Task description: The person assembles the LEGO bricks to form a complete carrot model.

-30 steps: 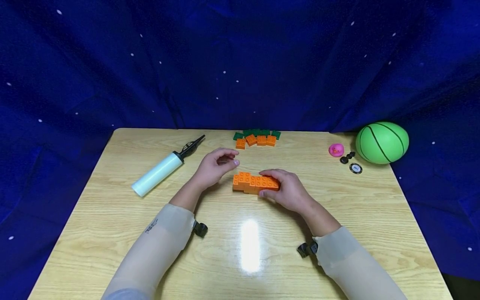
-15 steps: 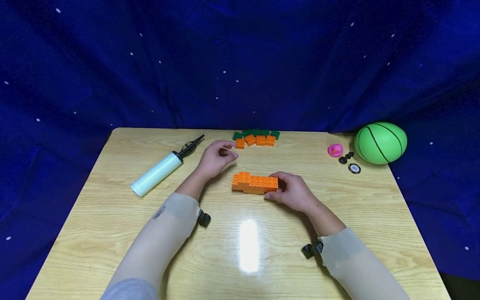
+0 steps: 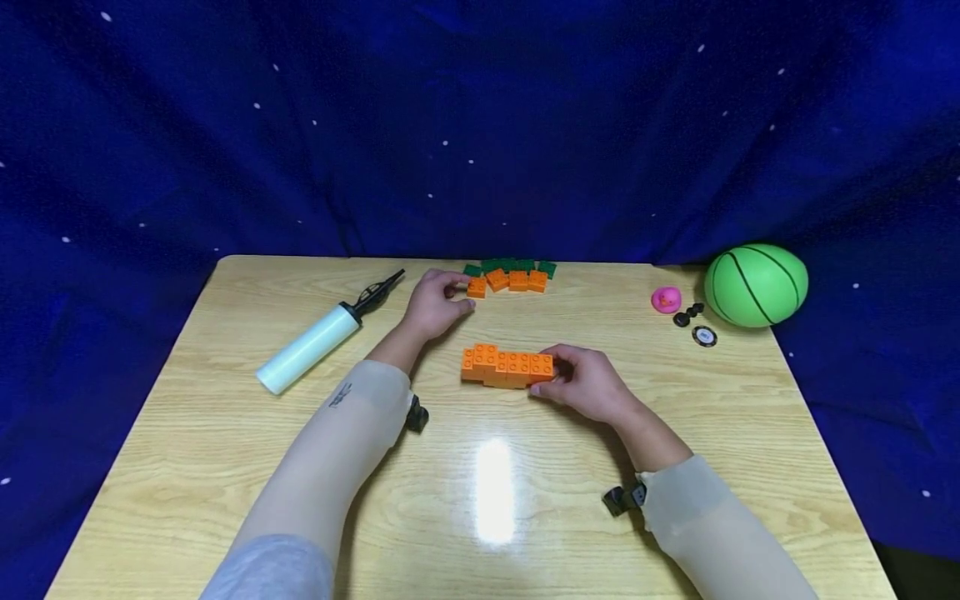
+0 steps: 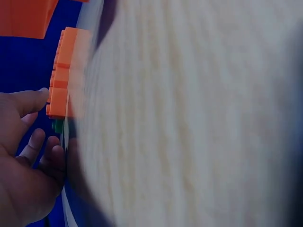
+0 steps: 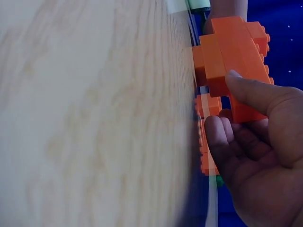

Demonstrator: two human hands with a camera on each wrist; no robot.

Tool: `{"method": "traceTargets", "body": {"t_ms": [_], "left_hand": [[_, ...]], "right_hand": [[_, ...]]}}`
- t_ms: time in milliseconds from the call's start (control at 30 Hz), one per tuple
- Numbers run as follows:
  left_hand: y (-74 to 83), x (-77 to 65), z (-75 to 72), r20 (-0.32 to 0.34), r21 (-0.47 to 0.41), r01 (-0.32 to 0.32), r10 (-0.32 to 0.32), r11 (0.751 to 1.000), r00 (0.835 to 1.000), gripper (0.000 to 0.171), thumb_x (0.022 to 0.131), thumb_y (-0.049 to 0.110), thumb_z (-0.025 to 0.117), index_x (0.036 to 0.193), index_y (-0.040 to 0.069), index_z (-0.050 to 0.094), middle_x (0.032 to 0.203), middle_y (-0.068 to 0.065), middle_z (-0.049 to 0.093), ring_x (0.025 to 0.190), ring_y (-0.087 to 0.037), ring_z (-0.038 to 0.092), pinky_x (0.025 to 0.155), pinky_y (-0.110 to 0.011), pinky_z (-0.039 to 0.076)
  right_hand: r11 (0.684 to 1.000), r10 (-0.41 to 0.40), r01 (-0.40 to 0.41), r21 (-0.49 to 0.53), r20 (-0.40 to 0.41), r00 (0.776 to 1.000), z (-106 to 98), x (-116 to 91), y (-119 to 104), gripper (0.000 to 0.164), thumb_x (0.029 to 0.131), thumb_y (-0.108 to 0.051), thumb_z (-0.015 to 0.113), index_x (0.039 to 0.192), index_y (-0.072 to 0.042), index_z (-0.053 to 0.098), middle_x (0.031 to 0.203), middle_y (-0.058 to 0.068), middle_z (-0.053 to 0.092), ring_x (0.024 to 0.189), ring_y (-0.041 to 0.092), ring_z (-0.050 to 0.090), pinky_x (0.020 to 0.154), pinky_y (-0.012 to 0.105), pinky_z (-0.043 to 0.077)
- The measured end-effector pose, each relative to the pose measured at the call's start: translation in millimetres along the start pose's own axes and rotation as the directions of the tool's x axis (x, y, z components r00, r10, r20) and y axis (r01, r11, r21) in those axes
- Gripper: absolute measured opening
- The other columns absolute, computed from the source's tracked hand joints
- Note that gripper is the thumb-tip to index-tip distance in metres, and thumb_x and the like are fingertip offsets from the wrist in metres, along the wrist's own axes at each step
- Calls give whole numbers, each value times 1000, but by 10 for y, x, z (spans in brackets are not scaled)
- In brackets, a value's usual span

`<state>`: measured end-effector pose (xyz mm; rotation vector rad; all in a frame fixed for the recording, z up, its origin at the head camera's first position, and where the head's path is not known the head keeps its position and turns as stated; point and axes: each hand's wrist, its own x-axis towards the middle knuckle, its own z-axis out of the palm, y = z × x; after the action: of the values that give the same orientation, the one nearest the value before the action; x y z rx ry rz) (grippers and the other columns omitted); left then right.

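My right hand holds the right end of a joined row of orange toy bricks, a stepped block with studs on top. The thumb lies against one side of it in the right wrist view. Farther back, my left hand reaches to the leftmost loose orange brick. Its index fingertip is right at that brick, and the thumb stays apart from the forefinger. Three more orange bricks sit to the right of it, with several green bricks behind them.
A pale blue hand pump with a black nozzle lies on the left of the wooden table. On the right are a green ball, a pink rubber duck, a small black object and a round chip. A blue curtain hangs behind.
My left hand has moved away from beside the joined bricks, back to the leftmost loose brick. The right hand has shifted its grip slightly outward to the row's right end.
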<state>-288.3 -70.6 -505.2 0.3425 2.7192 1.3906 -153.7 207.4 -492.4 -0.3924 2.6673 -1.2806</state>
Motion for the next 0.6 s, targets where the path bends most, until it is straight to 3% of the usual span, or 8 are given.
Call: {"method": "traceTargets", "body": {"t_ms": [300, 600], "left_hand": [[63, 117, 31, 19, 110, 30, -32, 993, 999, 46, 94, 22, 78, 137, 12, 66, 129, -12, 54, 107, -27, 56, 95, -43, 48], [77, 170, 52, 50, 221, 17, -29, 975, 998, 52, 94, 27, 77, 143, 14, 64, 138, -14, 53, 125, -31, 54, 109, -45, 43]], "right_hand": [[1000, 7, -7, 1, -2, 1000, 0, -7, -21, 43, 83, -23, 90, 120, -10, 72, 103, 3, 74, 83, 18, 64, 72, 35, 54], [1000, 22, -22, -14, 10, 1000, -4, -7, -37, 42, 84, -25, 90, 119, -11, 72, 102, 2, 73, 83, 18, 62, 73, 35, 53]]}}
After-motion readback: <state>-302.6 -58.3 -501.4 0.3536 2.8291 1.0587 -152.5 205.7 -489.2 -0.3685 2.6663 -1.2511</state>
